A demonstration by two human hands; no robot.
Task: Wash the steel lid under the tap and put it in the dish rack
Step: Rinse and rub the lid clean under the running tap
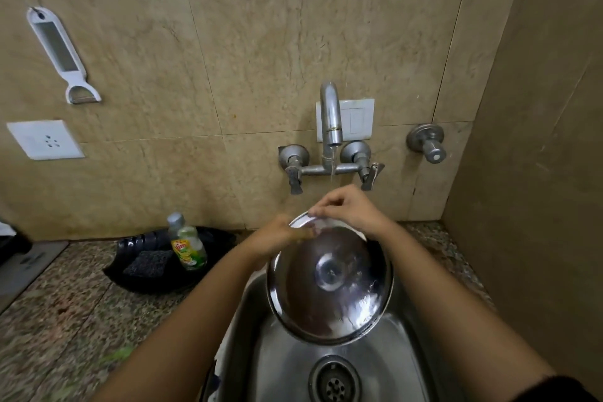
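Note:
A round steel lid (pixel 329 284) with a knob at its middle is tilted up over the steel sink (pixel 287 365), its wet domed side facing me. My left hand (pixel 277 238) grips its upper left rim. My right hand (pixel 349 209) pinches the top edge of the rim. A thin stream of water runs from the tap (pixel 331 117) down onto my right hand and the lid's top. No dish rack is in view.
A dish soap bottle (pixel 187 243) and a dark scrub pad (pixel 146 263) sit in a black tray (pixel 156 284) on the granite counter at left. A peeler (pixel 60 52) and a socket (pixel 45 140) are on the tiled wall. The sink drain (pixel 334 383) lies below.

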